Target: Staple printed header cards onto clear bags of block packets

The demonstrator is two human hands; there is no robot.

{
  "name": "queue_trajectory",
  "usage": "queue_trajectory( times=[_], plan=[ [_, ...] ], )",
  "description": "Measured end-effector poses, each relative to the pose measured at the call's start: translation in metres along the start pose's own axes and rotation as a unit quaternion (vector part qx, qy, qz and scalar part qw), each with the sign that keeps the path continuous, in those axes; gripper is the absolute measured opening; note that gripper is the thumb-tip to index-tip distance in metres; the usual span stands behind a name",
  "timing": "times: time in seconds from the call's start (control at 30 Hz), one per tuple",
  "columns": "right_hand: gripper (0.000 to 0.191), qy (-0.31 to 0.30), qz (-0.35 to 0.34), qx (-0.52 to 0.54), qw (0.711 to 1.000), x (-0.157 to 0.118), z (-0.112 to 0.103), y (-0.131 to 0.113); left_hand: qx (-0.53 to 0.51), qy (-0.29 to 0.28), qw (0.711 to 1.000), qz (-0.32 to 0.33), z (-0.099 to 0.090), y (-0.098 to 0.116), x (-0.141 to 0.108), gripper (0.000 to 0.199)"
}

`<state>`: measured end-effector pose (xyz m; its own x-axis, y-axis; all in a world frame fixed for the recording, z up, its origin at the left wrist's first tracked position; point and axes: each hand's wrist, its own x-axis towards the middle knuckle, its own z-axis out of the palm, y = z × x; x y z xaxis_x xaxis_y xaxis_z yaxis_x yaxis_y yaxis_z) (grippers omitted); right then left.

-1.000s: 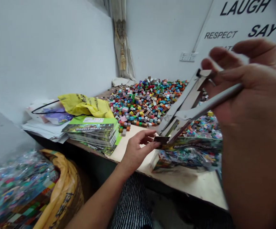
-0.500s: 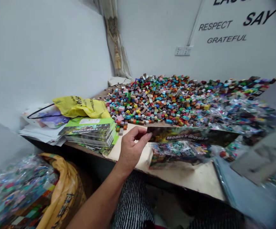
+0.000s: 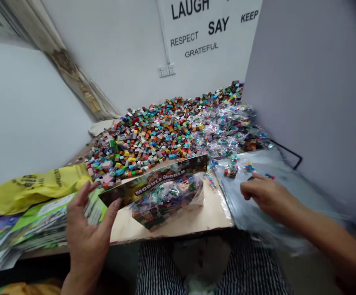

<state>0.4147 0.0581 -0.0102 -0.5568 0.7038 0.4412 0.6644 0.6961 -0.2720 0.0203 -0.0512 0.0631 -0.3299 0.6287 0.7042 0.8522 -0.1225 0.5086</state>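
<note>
A printed card reading "MODULE WORLD" (image 3: 159, 180) stands on edge on the pale board, tilted up to the right. Directly in front of it is a clear-wrapped bundle of small colourful blocks (image 3: 168, 200). My left hand (image 3: 88, 229) is at the card's left end, thumb and fingers spread apart. Over a stack of clear plastic bags (image 3: 245, 213) on the right, my right hand (image 3: 265, 194) has its fingers curled closed. Whatever those fingers hold, if anything, is hidden. Small wrapped pieces (image 3: 231, 170) lie just beyond it.
A big heap of colourful blocks (image 3: 153, 135) covers the back of the table, with bagged pieces (image 3: 227, 127) at its right. To the left are stacked printed booklets (image 3: 39, 229) and a yellow plastic bag (image 3: 36, 184). A wall panel (image 3: 313, 102) rises on the right.
The view has swung right. The card, earlier pinched in my left hand, now stands behind the wrapped bundle with that hand spread beside it. My right hand has come into sight over the bags.
</note>
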Motion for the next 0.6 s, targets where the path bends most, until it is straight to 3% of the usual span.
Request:
queue_trajectory(
  times=[0.03, 0.1, 0.2, 0.3, 0.37, 0.47, 0.6],
  plan=[
    [0.028, -0.009, 0.006, -0.007, 1.0, -0.003, 0.014, 0.001, 0.047, 0.003, 0.996, 0.072, 0.001, 0.016, 0.007, 0.064],
    [0.031, -0.022, 0.017, -0.021, 0.999, -0.008, 0.034, 0.001, 0.088, -0.054, 0.974, 0.2, 0.012, 0.051, 0.024, 0.051],
    [0.022, -0.034, 0.022, -0.036, 0.999, -0.007, 0.044, -0.001, 0.093, -0.188, 0.928, 0.306, 0.052, 0.1, 0.049, 0.034],
    [0.014, 0.01, 0.018, 0.017, 1.0, 0.003, 0.038, -0.007, 0.104, -0.337, 0.897, 0.266, 0.1, 0.13, 0.067, 0.031],
    [0.017, 0.055, 0.025, 0.068, 0.996, 0.007, 0.036, -0.012, 0.116, -0.396, 0.884, 0.221, 0.122, 0.139, 0.073, 0.016],
    [0.022, 0.075, 0.033, 0.114, 0.99, 0.004, 0.043, -0.015, 0.122, -0.414, 0.887, 0.167, 0.131, 0.143, 0.079, 0.016],
    [0.023, 0.059, 0.036, 0.132, 0.989, -0.002, 0.065, -0.007, 0.1, -0.395, 0.902, 0.142, 0.124, 0.139, 0.084, 0.018]
  ],
)
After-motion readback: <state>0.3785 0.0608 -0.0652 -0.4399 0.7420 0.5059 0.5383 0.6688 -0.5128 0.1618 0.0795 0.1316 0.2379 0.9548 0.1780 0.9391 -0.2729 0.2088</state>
